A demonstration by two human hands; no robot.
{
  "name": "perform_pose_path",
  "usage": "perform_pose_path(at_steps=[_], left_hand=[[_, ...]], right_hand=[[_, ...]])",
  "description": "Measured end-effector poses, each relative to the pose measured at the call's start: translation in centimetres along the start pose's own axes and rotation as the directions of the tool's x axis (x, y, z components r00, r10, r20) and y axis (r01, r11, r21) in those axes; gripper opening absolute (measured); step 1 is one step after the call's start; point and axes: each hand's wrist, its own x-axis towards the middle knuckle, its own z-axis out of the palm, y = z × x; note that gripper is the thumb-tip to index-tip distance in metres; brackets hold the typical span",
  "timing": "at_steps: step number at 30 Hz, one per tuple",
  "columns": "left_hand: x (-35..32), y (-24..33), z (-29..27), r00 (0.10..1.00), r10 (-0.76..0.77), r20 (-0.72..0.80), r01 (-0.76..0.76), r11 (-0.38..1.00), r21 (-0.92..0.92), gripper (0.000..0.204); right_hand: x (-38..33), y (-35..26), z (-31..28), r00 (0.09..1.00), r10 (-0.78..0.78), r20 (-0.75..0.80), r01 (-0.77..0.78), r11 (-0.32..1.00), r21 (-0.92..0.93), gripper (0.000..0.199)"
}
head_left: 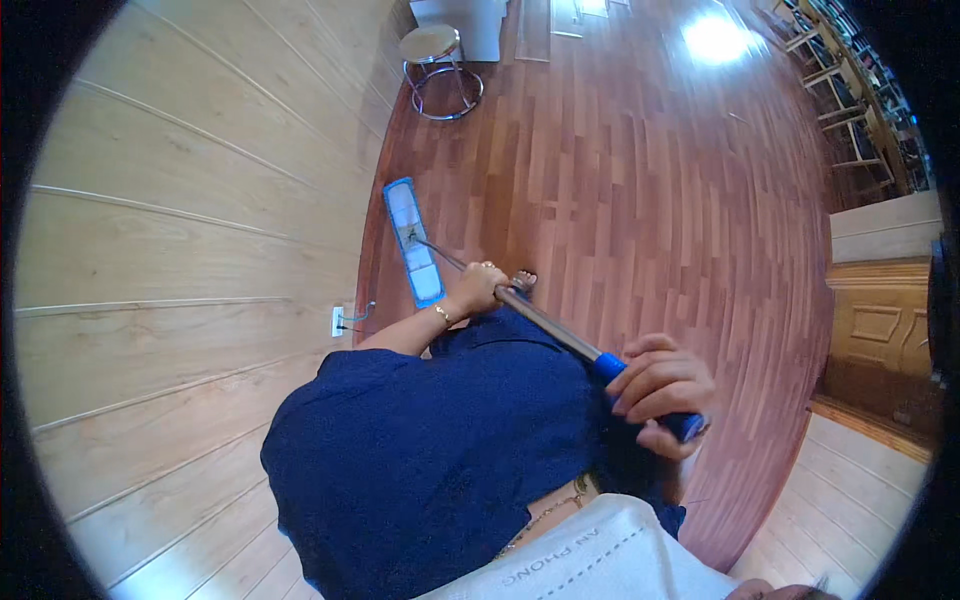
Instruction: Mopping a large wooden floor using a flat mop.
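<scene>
A flat mop with a metal pole (556, 328) slants across my body. Its long head (407, 225), white with a blue fringe, lies on the wooden floor beside the left wall. My left hand (477, 288), with a gold bracelet at the wrist, is wrapped round the middle of the pole. Around the blue handle grip (613, 370) at the pole's upper end, the fingers of my right hand (665, 390) are curled. Part of the blue grip is hidden behind those fingers.
A round stool (430, 42) with metal legs stands ahead by the left wall. Low on that wall, a socket (338, 321) has cables plugged in. At the right are a wooden door (880, 335) and, farther off, a long table (850, 75) with chairs.
</scene>
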Motion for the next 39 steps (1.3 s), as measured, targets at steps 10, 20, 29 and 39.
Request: perform_pose_path(at_steps=[10,20,29,39], left_hand=[[1.2,-4.8,-3.0,0.981,-0.063,0.184,0.034,0.987,0.159,0.015],[3.2,-11.9,-2.7,0.935,-0.223,0.275,0.128,0.937,0.324,0.012],[7.5,-13.9,-2.7,0.947,-0.218,0.234,0.168,0.962,0.215,0.014],[12.3,-3.3,-1.8,0.910,0.146,0.389,-0.180,0.982,0.052,0.015]], right_hand=[[2.8,3.4,1.9,0.990,0.124,-0.066,-0.107,0.971,0.213,0.017],[2.8,5.8,5.4,0.897,0.405,-0.175,-0.379,0.911,0.163,0.012],[3.2,6.8,6.2,0.855,0.461,-0.238,-0.443,0.887,0.128,0.013],[0.5,-0.6,1.0,0.948,0.221,-0.228,-0.248,0.964,-0.097,0.023]])
